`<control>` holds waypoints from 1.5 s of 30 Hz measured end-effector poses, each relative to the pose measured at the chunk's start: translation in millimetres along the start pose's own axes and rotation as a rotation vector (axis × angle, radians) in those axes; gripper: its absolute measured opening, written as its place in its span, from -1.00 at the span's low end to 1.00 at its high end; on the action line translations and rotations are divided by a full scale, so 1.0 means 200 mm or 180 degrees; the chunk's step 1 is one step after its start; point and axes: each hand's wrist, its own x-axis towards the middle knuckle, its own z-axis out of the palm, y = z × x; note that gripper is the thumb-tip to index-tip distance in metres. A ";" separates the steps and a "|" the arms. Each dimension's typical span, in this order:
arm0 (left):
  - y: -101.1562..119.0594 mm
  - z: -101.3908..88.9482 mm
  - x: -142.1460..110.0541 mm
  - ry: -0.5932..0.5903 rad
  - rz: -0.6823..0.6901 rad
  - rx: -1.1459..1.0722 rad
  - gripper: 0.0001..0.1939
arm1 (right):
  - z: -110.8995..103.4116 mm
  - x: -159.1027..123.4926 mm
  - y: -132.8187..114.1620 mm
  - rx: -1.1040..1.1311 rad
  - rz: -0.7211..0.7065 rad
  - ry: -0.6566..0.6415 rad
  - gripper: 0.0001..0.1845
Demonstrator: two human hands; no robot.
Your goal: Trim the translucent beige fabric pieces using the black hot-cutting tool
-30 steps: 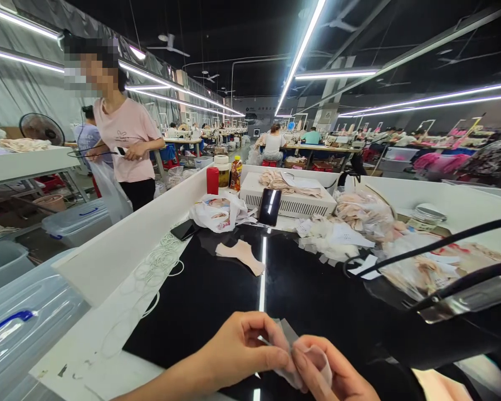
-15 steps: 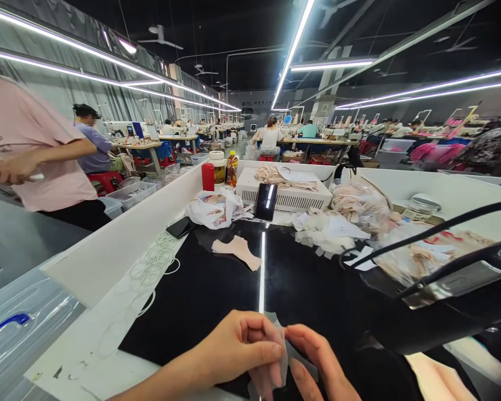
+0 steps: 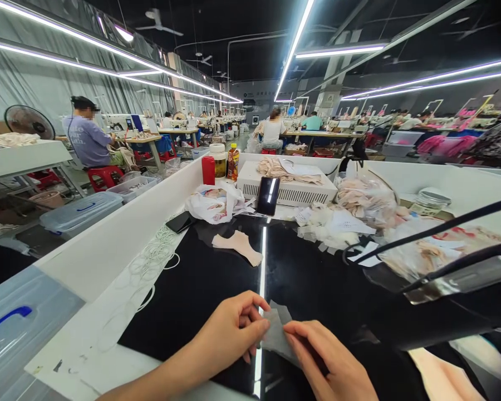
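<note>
A thin, see-through piece of pale fabric (image 3: 278, 329) is stretched between my two hands over the glossy black tabletop (image 3: 196, 295). My left hand (image 3: 237, 328) pinches its left edge between thumb and forefinger, the other fingers curled. On the opposite side, my right hand (image 3: 323, 356) grips the fabric's right edge with thumb and forefinger. Farther up the black surface lies a flat beige cut fabric piece (image 3: 239, 247), apart from both hands.
White elastic loops (image 3: 152, 253) lie along the left side. A phone (image 3: 268, 196) leans against a white vented box (image 3: 292, 192). Translucent scraps (image 3: 334, 227) and bagged beige pieces (image 3: 365, 197) sit at the back right. A black machine arm (image 3: 446, 303) juts in from the right.
The fabric, bunched between my fingers earlier, is now spread flatter between both hands. My right hand let go of it midway and grips its edge again. The person in pink has left the view leftward.
</note>
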 end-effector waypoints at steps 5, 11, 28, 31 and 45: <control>0.02 -0.02 -0.03 0.0296 0.0385 0.1525 -0.91 | 0.01 0.01 0.04 -0.0749 -0.0302 -0.0166 -0.80; -0.02 -0.02 -0.03 0.0333 0.0836 0.3064 -0.91 | 0.02 0.01 0.06 -0.1488 -0.0606 -0.0127 -0.72; -0.04 -0.02 -0.03 0.0287 0.1073 0.3393 -0.88 | 0.04 0.01 0.06 -0.1833 -0.0955 -0.0126 -0.70; -0.03 -0.02 -0.03 0.0295 0.1072 0.3345 -0.87 | 0.03 0.01 0.04 -0.1863 -0.0921 -0.0036 -0.69; 0.00 -0.01 -0.04 0.0085 0.0733 0.3547 -0.88 | 0.06 0.00 0.06 -0.1890 -0.1040 -0.0141 -0.68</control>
